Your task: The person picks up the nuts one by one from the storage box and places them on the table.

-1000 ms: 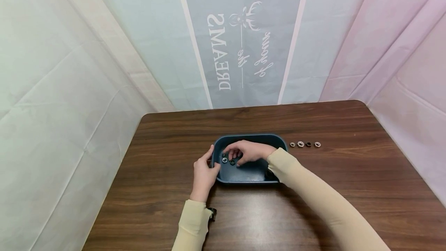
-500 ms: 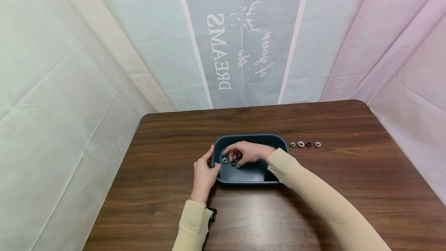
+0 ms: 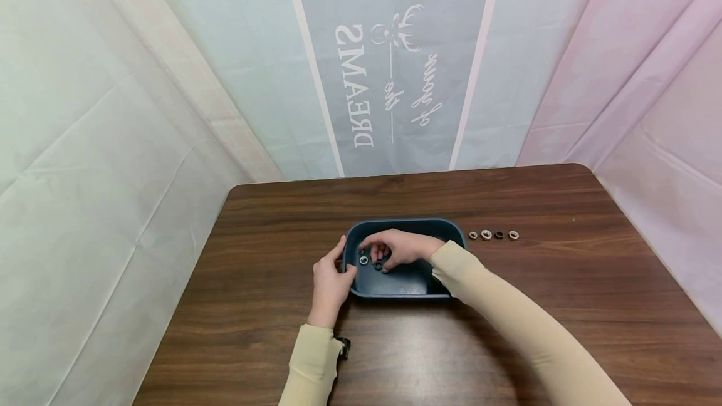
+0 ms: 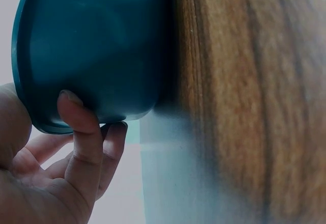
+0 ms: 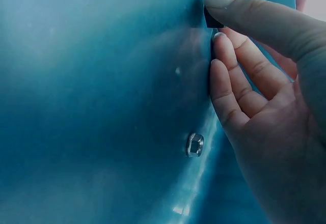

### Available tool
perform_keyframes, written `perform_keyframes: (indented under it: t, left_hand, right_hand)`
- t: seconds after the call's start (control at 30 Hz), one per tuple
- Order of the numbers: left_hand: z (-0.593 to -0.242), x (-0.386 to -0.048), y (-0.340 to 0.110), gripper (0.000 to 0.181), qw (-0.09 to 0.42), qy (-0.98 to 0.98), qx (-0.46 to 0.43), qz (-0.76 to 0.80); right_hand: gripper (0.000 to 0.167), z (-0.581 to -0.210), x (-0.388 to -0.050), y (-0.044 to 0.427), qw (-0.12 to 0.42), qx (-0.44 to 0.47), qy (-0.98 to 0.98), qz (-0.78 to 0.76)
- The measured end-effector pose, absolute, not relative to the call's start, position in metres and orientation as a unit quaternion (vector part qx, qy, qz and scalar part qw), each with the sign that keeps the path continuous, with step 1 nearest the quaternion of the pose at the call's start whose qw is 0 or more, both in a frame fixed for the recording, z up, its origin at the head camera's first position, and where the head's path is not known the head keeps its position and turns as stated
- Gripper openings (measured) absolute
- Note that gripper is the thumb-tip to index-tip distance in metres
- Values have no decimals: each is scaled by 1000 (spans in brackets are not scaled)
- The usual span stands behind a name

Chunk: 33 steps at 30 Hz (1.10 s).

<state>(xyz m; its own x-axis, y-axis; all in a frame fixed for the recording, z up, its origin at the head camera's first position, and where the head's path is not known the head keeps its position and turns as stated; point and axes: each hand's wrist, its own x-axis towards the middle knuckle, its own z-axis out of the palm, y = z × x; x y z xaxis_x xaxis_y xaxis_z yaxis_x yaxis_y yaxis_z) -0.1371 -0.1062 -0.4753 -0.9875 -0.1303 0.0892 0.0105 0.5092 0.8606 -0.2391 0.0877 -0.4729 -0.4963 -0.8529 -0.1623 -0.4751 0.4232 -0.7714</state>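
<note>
In the head view, my left hand (image 3: 330, 281) grips the left end of a dark blue plastic tray (image 3: 400, 294). The left wrist view shows the left fingers (image 4: 84, 147) against the tray's outer wall (image 4: 91, 46). My right hand (image 3: 403, 247) reaches down into the tray, its fingers bent. Between its thumb and fingers is a small black nut (image 5: 214, 20), lying at the tray floor. A silver flange nut (image 5: 195, 145) lies beside it on the floor, and a small dark piece (image 3: 363, 251) sits near the right index fingertip. The right forearm covers the tray's right end.
To the right of the tray, several nuts stand in a row on the brown wooden table (image 3: 271, 255): silver ones (image 3: 486, 235) and a black one (image 3: 499, 235). Cloth hangings (image 3: 395, 111) surround the table's back and sides. A black band (image 3: 343, 348) shows at the left wrist.
The black nut has shifted slightly toward my right thumb, which stays in the tray with the fingers almost still. The left hand keeps its hold on the tray.
</note>
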Motion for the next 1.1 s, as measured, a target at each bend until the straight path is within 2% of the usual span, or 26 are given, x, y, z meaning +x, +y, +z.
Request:
perform_keyframes:
  t: [1.1]
  left_hand:
    - [-475, -137, -107, 63, 70, -866, 42, -494]
  right_hand:
    - [56, -469, -239, 89, 272, -406, 802, -345]
